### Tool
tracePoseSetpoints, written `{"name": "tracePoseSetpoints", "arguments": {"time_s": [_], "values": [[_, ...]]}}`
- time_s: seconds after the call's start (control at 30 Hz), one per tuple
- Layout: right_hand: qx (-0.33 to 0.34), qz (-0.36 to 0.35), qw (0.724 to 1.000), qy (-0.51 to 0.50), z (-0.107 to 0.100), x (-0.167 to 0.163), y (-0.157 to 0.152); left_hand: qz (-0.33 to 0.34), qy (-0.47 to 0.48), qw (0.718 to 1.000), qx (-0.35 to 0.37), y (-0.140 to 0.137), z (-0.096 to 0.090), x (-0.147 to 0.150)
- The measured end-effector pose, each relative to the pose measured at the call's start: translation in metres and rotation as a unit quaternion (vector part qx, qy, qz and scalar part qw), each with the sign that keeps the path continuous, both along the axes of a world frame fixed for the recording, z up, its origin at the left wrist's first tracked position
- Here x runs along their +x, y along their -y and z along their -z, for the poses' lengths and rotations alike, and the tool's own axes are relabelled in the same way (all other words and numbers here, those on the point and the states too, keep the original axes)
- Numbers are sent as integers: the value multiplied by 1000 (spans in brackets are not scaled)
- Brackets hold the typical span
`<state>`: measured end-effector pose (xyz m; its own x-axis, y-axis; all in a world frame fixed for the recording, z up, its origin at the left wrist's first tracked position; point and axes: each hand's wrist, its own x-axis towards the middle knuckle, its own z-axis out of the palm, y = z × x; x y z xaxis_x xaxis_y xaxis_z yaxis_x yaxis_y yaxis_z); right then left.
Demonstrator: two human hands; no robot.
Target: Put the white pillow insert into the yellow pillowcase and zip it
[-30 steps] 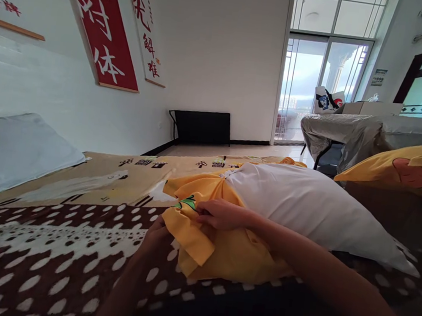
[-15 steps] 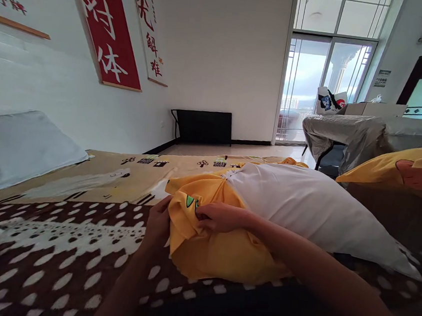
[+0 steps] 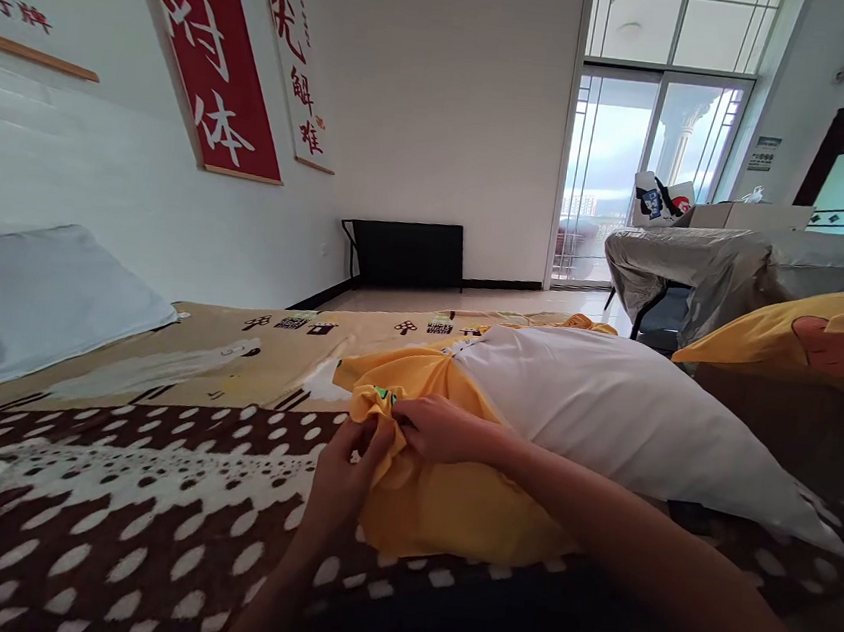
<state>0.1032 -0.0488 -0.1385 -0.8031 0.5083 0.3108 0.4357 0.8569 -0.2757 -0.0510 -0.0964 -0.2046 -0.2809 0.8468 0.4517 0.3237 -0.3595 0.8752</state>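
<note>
A yellow pillowcase (image 3: 468,517) with a small green print lies bunched in front of me, partly over one end of a white pillow (image 3: 595,395). My left hand (image 3: 350,464) pinches a gathered fold of the pillowcase at its left end. Close beside it, my right hand (image 3: 440,429) grips the same gathered cloth, its fingertips sunk in the folds near the green print. The pillow stretches away to the right, most of it uncovered, and passes behind my right forearm.
Beneath lies a brown and beige patterned blanket (image 3: 146,498). A pale pillow (image 3: 46,307) rests at the left by the wall. At right is another yellow pillow (image 3: 799,320), with a plastic-covered table (image 3: 701,247) behind it. A black folded panel (image 3: 405,254) leans against the far wall.
My left hand has moved right and closer to my right hand, gathering the end of the pillowcase into a tighter bunch. The pillow stays put.
</note>
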Motion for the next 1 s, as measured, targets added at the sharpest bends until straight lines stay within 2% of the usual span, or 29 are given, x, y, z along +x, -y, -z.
{"name": "tracePoseSetpoints", "arguments": {"time_s": [0.2,0.33,0.57,0.77,0.87,1.0], "values": [[29,30,999,23,-7,0,5,41,110,992,-39,7,-11,8],[45,22,999,20,-11,0,6,30,173,984,-41,13,-15,10],[9,14,1000,-10,-12,8,1,53,318,946,-26,11,0,1],[3,28,999,-37,-8,11,-2,-10,261,965,22,13,-7,-9],[6,41,998,-41,-7,8,0,-4,267,963,23,11,-7,-13],[7,66,996,-57,-7,5,5,12,276,961,4,0,6,-20]]}}
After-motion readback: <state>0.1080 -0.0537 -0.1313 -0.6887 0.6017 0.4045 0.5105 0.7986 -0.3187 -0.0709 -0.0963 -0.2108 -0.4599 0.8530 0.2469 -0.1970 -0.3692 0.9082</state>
